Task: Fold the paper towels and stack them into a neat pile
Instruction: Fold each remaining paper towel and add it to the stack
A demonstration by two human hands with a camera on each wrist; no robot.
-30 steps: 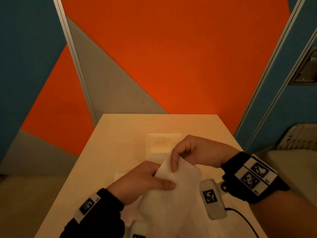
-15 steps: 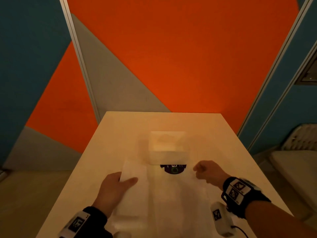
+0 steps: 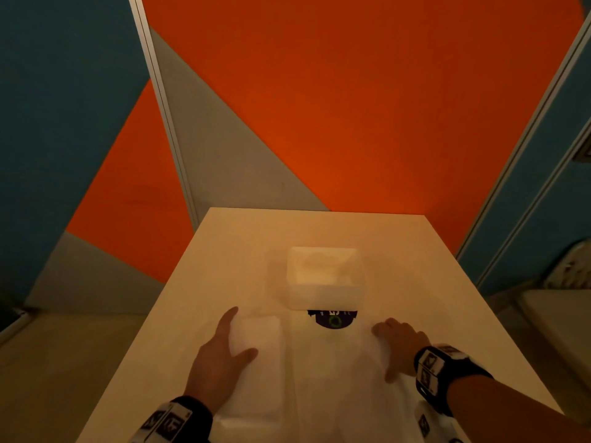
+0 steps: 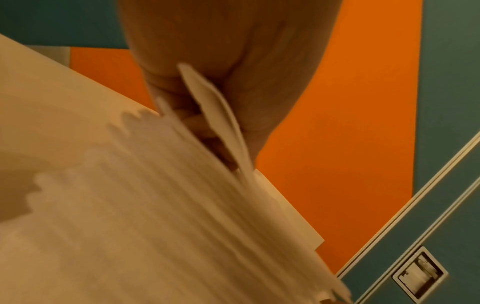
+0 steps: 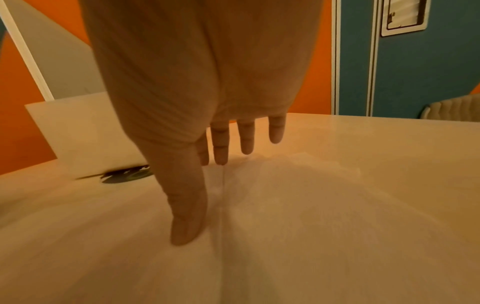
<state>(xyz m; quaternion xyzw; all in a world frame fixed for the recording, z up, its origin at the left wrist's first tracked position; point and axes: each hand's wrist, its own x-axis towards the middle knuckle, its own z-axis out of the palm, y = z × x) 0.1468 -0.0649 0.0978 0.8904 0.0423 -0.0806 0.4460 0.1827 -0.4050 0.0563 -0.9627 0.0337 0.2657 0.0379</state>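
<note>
A white paper towel (image 3: 335, 378) lies spread on the near part of the cream table (image 3: 243, 251). My left hand (image 3: 230, 340) pinches its left edge between thumb and fingers, and a narrow flap (image 3: 260, 356) lies turned over onto the sheet. The left wrist view shows that edge (image 4: 215, 115) caught in the pinch of the left hand (image 4: 221, 127). My right hand (image 3: 388, 350) lies flat on the sheet's right side. In the right wrist view the right hand (image 5: 200, 195) has straight fingers that press down the paper towel (image 5: 285, 226).
A white block, either a box or a stack of towels (image 3: 324, 282), stands just beyond the sheet at mid-table. A dark purple round thing with a green ring (image 3: 332, 321) pokes out from under it. A pale chair (image 3: 569, 314) stands right of the table.
A second ago both hands held the towel up in the air. It has since been laid flat; the left hand has turned the left edge over and the right hand has flattened out.
</note>
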